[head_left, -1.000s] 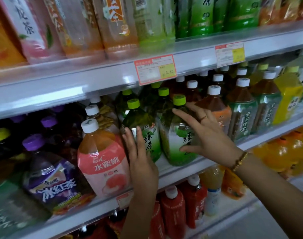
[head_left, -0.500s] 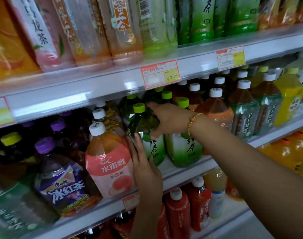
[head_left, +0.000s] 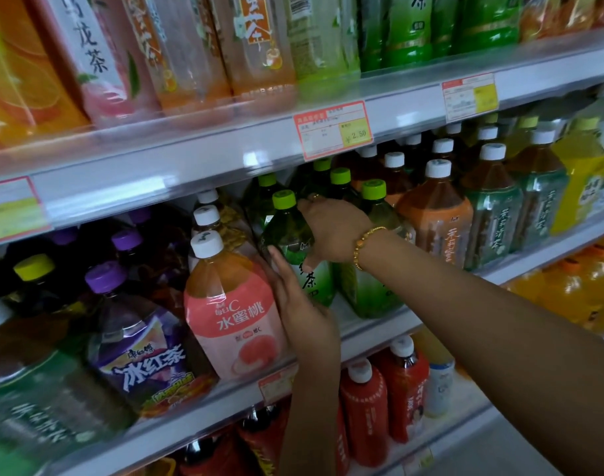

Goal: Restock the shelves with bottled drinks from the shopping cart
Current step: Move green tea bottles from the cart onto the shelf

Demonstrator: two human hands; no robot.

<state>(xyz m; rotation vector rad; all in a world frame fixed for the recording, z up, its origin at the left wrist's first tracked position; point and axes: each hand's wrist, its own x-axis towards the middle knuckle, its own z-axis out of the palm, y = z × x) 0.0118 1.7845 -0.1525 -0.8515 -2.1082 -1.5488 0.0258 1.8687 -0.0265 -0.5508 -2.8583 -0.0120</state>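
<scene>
The green tea bottle (head_left: 288,237) stands at the front of the middle shelf (head_left: 362,334). Its lime cap (head_left: 284,199) sticks up just past the right hand's fingertips.

The right hand (head_left: 333,231) comes in from the right side. Its fingers (head_left: 314,206) curl over the sloped top part of the bottle, and the thumb hooks round lower down, so the hand grips the bottle. A gold bead bracelet (head_left: 362,245) sits on that wrist.

The left hand (head_left: 302,310) comes up from below. Its fingers (head_left: 280,269) are straight and lie flat against the bottle's lower left side, near the label. They touch the bottle but do not wrap round it.

Just left of the left fingers is a big pink peach drink (head_left: 232,314) with a white cap. It touches the back of that hand. Further left is a purple bottle (head_left: 139,355).

Just behind the right wrist stands another green tea bottle (head_left: 372,290). To the right of it is an orange-brown tea bottle (head_left: 434,218).

Above the right fingers, a red price tag (head_left: 333,130) hangs on the edge of the shelf above. Below the left arm, red bottles (head_left: 364,407) stand on the shelf underneath.
</scene>
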